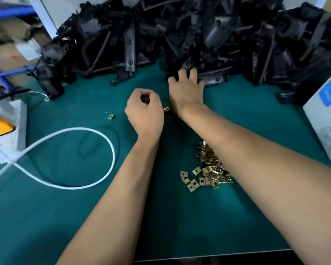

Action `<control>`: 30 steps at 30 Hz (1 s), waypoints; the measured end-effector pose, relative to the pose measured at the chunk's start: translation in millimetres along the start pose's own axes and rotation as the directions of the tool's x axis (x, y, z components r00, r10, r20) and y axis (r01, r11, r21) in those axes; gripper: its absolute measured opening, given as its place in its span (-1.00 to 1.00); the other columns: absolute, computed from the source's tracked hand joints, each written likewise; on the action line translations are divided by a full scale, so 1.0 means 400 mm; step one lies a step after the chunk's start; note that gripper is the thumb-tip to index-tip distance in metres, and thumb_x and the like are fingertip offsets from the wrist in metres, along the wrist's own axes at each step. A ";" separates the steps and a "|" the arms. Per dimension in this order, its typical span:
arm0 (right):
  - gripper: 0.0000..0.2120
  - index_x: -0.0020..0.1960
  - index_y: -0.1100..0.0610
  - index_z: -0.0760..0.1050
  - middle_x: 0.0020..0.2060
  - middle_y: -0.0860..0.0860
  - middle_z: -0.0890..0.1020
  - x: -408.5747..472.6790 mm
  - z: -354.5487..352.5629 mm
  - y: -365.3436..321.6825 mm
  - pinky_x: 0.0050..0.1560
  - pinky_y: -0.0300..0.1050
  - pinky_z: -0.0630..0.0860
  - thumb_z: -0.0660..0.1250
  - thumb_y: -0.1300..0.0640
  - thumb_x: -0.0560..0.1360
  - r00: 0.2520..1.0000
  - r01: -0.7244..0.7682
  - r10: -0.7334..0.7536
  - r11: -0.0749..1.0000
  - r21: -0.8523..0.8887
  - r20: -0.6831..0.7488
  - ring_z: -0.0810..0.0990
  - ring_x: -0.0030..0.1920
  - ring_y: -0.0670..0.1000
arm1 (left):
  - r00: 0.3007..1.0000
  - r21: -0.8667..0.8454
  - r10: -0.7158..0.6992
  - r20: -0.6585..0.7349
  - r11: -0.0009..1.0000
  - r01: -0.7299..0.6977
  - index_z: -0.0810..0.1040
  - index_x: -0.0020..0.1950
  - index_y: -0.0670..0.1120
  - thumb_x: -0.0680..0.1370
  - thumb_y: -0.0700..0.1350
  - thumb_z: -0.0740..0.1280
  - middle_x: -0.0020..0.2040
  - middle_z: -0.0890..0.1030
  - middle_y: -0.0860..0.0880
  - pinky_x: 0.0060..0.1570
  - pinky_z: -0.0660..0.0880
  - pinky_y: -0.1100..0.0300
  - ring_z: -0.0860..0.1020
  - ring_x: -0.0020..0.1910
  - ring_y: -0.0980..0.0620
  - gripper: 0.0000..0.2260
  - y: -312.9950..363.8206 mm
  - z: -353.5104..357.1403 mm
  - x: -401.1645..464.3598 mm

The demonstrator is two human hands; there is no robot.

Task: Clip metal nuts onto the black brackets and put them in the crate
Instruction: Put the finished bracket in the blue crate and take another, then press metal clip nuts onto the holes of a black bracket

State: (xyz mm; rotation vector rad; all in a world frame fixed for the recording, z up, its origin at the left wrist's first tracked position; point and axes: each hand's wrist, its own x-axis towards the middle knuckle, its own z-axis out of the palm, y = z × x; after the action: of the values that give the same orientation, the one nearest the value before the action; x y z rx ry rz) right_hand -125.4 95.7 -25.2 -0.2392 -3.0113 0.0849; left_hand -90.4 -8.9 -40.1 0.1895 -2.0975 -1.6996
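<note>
On green mat (65,207), both forearms stretched toward 12 o'clock. Right hand (185,90) reaching into heap of black brackets (180,35) along far edge, fingers spread over one bracket's (214,80) edge; grip itself hidden. Left hand (144,111) curled into loose fist at centre; contents cannot be told. Pile of brass nuts (206,171) at 5 o'clock under right forearm. Stray nut (110,117) at 9 o'clock of left hand, another nut (166,109) between wrists. White cable (75,157) looped at 8 o'clock. White box (325,115) at 3 o'clock.
</note>
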 end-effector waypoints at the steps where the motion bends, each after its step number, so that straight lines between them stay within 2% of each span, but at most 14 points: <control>1: -0.56 0.38 0.15 0.41 0.46 0.18 0.26 0.006 0.006 -0.013 0.35 0.30 0.36 0.33 0.30 0.52 0.999 0.010 -0.009 1.000 0.014 -0.034 0.18 0.46 0.33 | 1.000 -0.010 -0.007 -0.002 1.000 0.007 0.64 -0.13 -0.12 0.52 -0.22 0.34 -0.28 0.59 0.12 -0.13 0.44 0.34 0.52 -0.27 0.22 -0.91 -0.001 0.002 0.000; 5: -0.60 0.31 0.16 0.43 0.33 0.19 0.32 0.009 0.003 -0.023 0.18 0.16 0.54 0.32 0.38 0.50 0.991 0.040 -0.015 0.981 0.191 -0.132 0.32 0.31 0.28 | 0.998 -0.062 -0.060 -0.014 0.996 0.059 0.64 -0.10 -0.13 0.52 -0.23 0.33 -0.24 0.62 0.09 -0.05 0.51 0.23 0.55 -0.22 0.16 -0.91 -0.001 -0.004 0.004; 9: -0.52 0.29 0.06 0.48 0.21 0.07 0.41 -0.019 -0.055 0.004 0.16 -0.22 0.42 0.52 0.22 0.42 0.905 0.226 -0.008 0.855 0.467 -0.425 0.42 0.18 0.06 | 0.994 -0.243 -0.101 0.043 0.964 0.108 0.60 -0.01 -0.12 0.58 -0.18 0.30 -0.06 0.66 -0.11 0.05 0.61 -0.09 0.62 -0.04 -0.10 -0.91 0.005 -0.005 0.020; 10: -0.55 0.25 0.09 0.50 0.15 0.04 0.45 -0.028 -0.079 0.011 0.15 -0.28 0.40 0.51 0.23 0.40 0.867 0.324 0.007 0.751 0.575 -0.498 0.45 0.10 -0.01 | 0.993 -0.283 -0.073 0.094 0.954 0.096 0.59 0.03 -0.10 0.60 -0.12 0.29 -0.02 0.66 -0.09 0.04 0.61 -0.07 0.61 -0.02 -0.08 -0.89 0.011 -0.008 0.021; 12: -0.65 0.18 0.15 0.49 0.01 -0.01 0.51 -0.053 -0.123 0.032 0.08 -0.22 0.48 0.46 0.28 0.42 0.857 0.454 0.034 0.422 0.785 -0.514 0.51 -0.01 -0.03 | 0.980 -0.255 0.092 0.179 0.966 -0.044 0.58 0.18 -0.08 0.64 -0.01 0.25 0.10 0.66 -0.03 0.20 0.57 -0.05 0.60 0.11 0.01 -0.78 0.022 -0.019 0.018; 14: -0.69 0.16 0.15 0.46 -0.03 0.06 0.52 -0.082 -0.146 0.056 -0.02 -0.07 0.58 0.44 0.33 0.48 0.918 0.397 -0.050 0.071 0.915 -0.394 0.61 0.01 0.17 | 0.891 -0.032 0.383 0.245 0.921 -0.387 0.54 0.36 -0.11 0.67 0.06 0.22 0.25 0.63 -0.01 0.38 0.43 -0.05 0.55 0.28 0.01 -0.64 0.027 -0.026 0.011; 15: -0.70 0.16 0.14 0.44 0.00 0.11 0.52 -0.095 -0.150 0.068 -0.04 -0.04 0.59 0.43 0.34 0.51 0.937 0.331 -0.105 -0.042 0.943 -0.334 0.63 0.08 0.27 | 0.818 0.102 0.500 0.284 0.833 -0.544 0.51 0.41 -0.13 0.68 0.11 0.21 0.31 0.61 -0.01 0.45 0.34 -0.06 0.52 0.34 -0.01 -0.58 0.030 -0.026 0.009; 17: -0.71 0.21 0.15 0.42 0.05 0.21 0.52 -0.120 -0.143 0.095 -0.09 -0.06 0.58 0.40 0.34 0.56 0.959 0.192 -0.179 -0.165 0.967 -0.221 0.66 0.08 0.28 | 0.749 0.244 0.588 0.305 0.712 -0.658 0.46 0.47 -0.15 0.65 0.22 0.20 0.36 0.58 -0.01 0.55 0.22 -0.04 0.49 0.40 -0.04 -0.45 0.038 -0.029 0.000; 19: -0.69 0.31 0.16 0.39 0.11 0.34 0.52 -0.137 -0.131 0.122 -0.12 -0.07 0.57 0.36 0.28 0.61 0.961 0.080 -0.240 -0.219 0.972 -0.134 0.66 -0.01 0.14 | 0.765 0.216 0.555 0.327 0.745 -0.632 0.34 0.57 -0.11 0.61 0.29 0.25 0.34 0.60 0.02 0.38 0.40 0.06 0.56 0.29 0.00 -0.34 0.046 -0.039 0.001; 22: -0.69 0.37 0.17 0.36 0.13 0.33 0.64 -0.157 -0.102 0.139 -0.03 0.10 0.67 0.30 0.22 0.65 0.959 0.017 -0.278 -0.147 0.989 -0.058 0.68 0.01 0.10 | 0.792 0.137 0.448 0.415 0.830 -0.541 0.27 0.61 -0.02 0.58 0.19 0.37 0.15 0.69 0.06 0.11 0.58 0.03 0.65 0.07 0.01 -0.34 0.044 -0.057 0.015; 24: -0.73 0.31 0.12 0.42 0.06 0.20 0.69 -0.167 -0.082 0.145 -0.11 0.11 0.71 0.35 0.15 0.63 0.987 0.076 -0.152 0.104 0.992 -0.060 0.70 0.11 0.09 | 0.797 0.213 0.420 0.434 0.812 -0.544 0.34 0.58 0.03 0.62 0.08 0.35 0.03 0.72 0.03 0.08 0.58 -0.05 0.67 0.02 -0.07 -0.46 0.041 -0.062 0.020; 26: -0.80 0.19 0.07 0.49 -0.02 0.07 0.68 -0.177 -0.066 0.164 -0.28 -0.01 0.68 0.41 0.10 0.60 0.994 0.109 -0.046 0.389 0.915 -0.099 0.72 0.01 0.07 | 0.818 0.339 0.409 0.405 0.763 -0.550 0.37 0.57 0.07 0.66 0.00 0.28 -0.07 0.74 0.02 0.10 0.54 -0.10 0.67 0.02 -0.15 -0.54 0.039 -0.063 0.019; 28: -0.89 0.05 0.06 0.58 -0.12 -0.05 0.68 -0.186 -0.055 0.197 -0.32 -0.04 0.64 0.47 0.08 0.57 0.989 0.120 -0.137 0.578 0.807 -0.049 0.71 -0.15 0.03 | 0.841 0.399 0.385 0.379 0.752 -0.524 0.38 0.54 0.08 0.63 -0.12 0.30 -0.07 0.74 0.04 0.09 0.53 -0.12 0.65 0.03 -0.18 -0.53 0.038 -0.063 0.017; 30: -0.95 -0.06 -0.02 0.65 -0.21 -0.15 0.70 -0.199 -0.049 0.228 -0.18 -0.07 0.63 0.52 0.06 0.52 0.951 0.180 -0.303 0.702 0.689 0.059 0.67 -0.22 -0.09 | 0.852 0.434 0.359 0.381 0.744 -0.508 0.38 0.46 0.12 0.54 -0.23 0.32 -0.10 0.70 0.01 -0.03 0.52 -0.11 0.59 -0.08 -0.23 -0.49 0.037 -0.059 0.016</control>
State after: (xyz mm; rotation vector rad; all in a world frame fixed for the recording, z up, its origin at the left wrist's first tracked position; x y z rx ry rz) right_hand -31.0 173.9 -20.8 0.2577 -2.8807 1.2083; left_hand -84.2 -28.8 -20.6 -0.3887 -2.5167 -0.8873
